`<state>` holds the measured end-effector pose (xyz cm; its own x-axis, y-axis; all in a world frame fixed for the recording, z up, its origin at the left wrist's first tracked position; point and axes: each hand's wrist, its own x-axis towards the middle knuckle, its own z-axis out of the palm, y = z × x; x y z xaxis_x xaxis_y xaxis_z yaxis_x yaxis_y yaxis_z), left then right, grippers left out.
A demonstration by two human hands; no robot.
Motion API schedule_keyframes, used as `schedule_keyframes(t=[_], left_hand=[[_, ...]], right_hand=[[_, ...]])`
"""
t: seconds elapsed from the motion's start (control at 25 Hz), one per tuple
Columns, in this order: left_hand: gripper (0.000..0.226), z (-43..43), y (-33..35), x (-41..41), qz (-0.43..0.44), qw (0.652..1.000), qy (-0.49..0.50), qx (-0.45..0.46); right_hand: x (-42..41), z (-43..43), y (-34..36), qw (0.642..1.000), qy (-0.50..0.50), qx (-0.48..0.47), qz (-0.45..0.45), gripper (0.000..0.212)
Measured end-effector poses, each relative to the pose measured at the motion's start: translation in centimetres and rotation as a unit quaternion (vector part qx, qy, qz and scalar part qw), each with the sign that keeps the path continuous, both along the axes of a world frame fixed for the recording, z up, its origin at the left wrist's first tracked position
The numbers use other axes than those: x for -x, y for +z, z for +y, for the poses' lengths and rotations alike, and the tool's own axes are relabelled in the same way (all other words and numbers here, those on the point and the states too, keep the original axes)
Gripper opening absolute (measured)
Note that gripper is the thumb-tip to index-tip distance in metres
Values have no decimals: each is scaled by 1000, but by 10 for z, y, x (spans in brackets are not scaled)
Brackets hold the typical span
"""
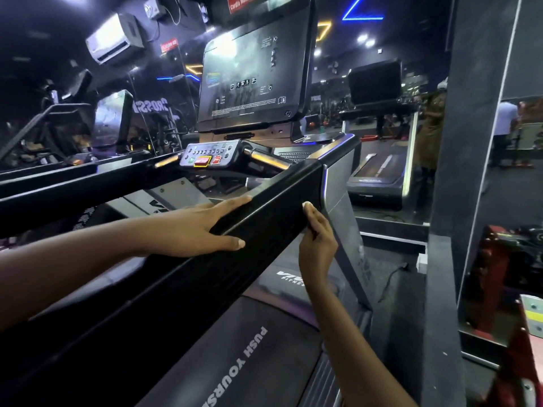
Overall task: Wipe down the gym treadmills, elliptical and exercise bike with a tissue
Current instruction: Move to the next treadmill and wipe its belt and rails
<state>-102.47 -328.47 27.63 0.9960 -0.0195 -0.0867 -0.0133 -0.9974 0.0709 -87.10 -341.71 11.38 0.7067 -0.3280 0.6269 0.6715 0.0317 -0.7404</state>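
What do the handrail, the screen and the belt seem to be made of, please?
Handrail: probably moulded plastic or a rubber coating; matte black with fine streaks. Screen: glossy glass or clear plastic; it mirrors ceiling lights. Belt: likely rubbery textile; dull dark surface with white printed letters.

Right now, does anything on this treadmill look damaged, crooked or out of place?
Nothing looks damaged or askew on the side rail or console. Only oddity: no tissue shows in the left hand or the right hand.
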Motion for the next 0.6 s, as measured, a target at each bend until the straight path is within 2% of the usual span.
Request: schedule_keyframes(t=[0.28, 0.44, 0.52, 0.6], left_hand=[[84, 12, 0, 32, 16, 999, -16, 32], [89, 15, 2, 47, 23, 999, -30, 33], [90, 16, 4, 61, 26, 999, -38, 28], [90, 16, 6, 75, 26, 999, -35, 22]], right_hand=[[95, 29, -12, 999, -10, 13, -45, 36], [152, 32, -14, 995, 47, 37, -82, 44], [144, 23, 0, 997, 42, 20, -68, 38], [115, 14, 21, 1000, -4, 10, -25, 30]])
